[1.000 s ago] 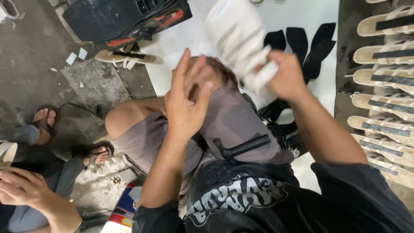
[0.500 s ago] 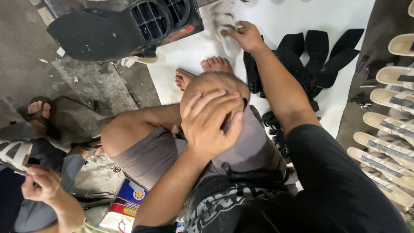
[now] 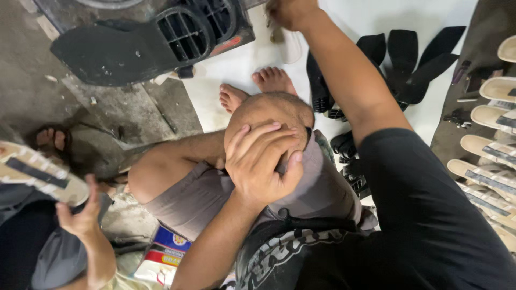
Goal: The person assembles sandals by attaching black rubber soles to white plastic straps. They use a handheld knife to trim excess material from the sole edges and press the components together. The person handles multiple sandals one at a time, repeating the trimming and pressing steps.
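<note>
A: White sheeting (image 3: pixel 236 70) covers the floor under you, bare concrete beyond it. Your right hand (image 3: pixel 290 12) is stretched far forward, its grip curled down onto a pale sandal sole (image 3: pixel 285 43) that lies just below the fingers; whether the fingers are clamped on it or only touching, I cannot tell.

B: And the left?

A: Your left hand (image 3: pixel 260 164) is spread flat over your raised knee (image 3: pixel 269 110), holding nothing.

B: So which step?

A: It looks like you're setting down or picking up that sole. Next you'd need a clean hold on it, clear of the black straps (image 3: pixel 408 59) just right of your grip.

B: What's unclear?

A: Your right hand is cut by the top edge, and the sole blurs into the sheet. A co-worker's hand (image 3: pixel 80 212) holds another sandal (image 3: pixel 40 174), far left.
</note>
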